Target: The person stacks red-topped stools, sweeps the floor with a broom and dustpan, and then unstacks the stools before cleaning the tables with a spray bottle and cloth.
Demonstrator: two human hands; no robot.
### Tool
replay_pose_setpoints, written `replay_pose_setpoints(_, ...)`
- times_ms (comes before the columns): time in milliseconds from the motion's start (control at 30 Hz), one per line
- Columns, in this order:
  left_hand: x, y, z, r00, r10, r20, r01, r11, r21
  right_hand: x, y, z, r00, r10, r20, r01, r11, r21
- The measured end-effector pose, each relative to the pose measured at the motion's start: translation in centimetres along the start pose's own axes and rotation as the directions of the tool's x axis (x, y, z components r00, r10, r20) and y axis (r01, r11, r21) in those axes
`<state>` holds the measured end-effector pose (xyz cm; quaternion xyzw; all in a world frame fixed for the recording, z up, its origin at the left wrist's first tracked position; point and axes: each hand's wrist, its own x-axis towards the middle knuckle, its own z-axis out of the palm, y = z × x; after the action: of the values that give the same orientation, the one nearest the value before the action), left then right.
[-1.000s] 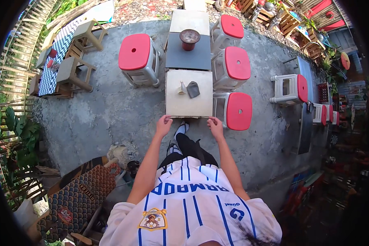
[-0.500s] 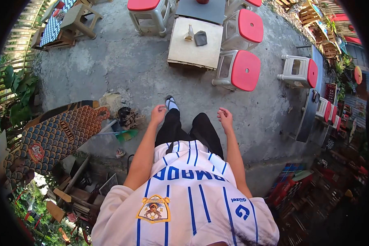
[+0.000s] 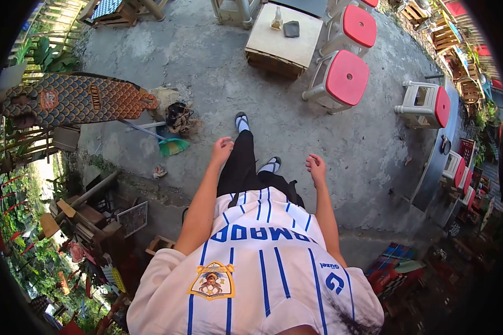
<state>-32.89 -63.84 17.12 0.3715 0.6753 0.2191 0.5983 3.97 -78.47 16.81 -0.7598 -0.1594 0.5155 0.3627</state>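
My left hand (image 3: 222, 149) hangs in front of my body beside my left thigh, its fingers loosely bent and apart with nothing in them. My right hand (image 3: 316, 168) is held out over the concrete floor (image 3: 207, 61), also holding nothing, its fingers loosely curled but not closed. Neither hand touches an object. Nearest my left hand on the floor are a dark bundle (image 3: 180, 118) and a broom with green bristles (image 3: 173, 146). Beyond my right hand stands a stool with a red seat (image 3: 347, 78).
A pale low table (image 3: 279, 42) ahead bears a small bottle (image 3: 277, 19) and a dark grey object (image 3: 291, 29). More red-seated stools (image 3: 425, 106) stand to the right by a long dark bench (image 3: 430, 173). A scale-patterned board (image 3: 78, 100) is at left.
The view has shifted forward and turned, so the table, stools and patterned board sit differently in it. My right foot now shows on the floor. Both hands remain free.
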Motion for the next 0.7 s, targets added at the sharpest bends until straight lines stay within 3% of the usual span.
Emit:
replay_pose_setpoints(267,-5.1,-4.8,-7.7,0.992,-0.019,-0.121,0.014,0.999,-0.041,-2.9,4.3,0.9,0.998,-0.034,0.057,0.04,0.994,-0.106)
replay_pose_setpoints(367,-4.7,-5.3,-10.4,0.987,0.057,-0.151,-0.066,0.996,-0.058,-4.7,3.6,3.8,0.995,-0.079,0.057,0.082,0.995,-0.055)
replay_pose_setpoints(567,-3.4,-5.2,-17.7,0.972,0.176,-0.153,-0.192,0.976,-0.099,-7.9,3.7,12.6,0.991,-0.096,0.092,0.1,0.994,-0.037)
replay_pose_setpoints(700,-2.5,-6.7,-26.3,0.957,0.257,-0.132,-0.273,0.955,-0.118,-9.5,3.8,21.8,0.986,-0.123,0.113,0.122,0.992,0.011)
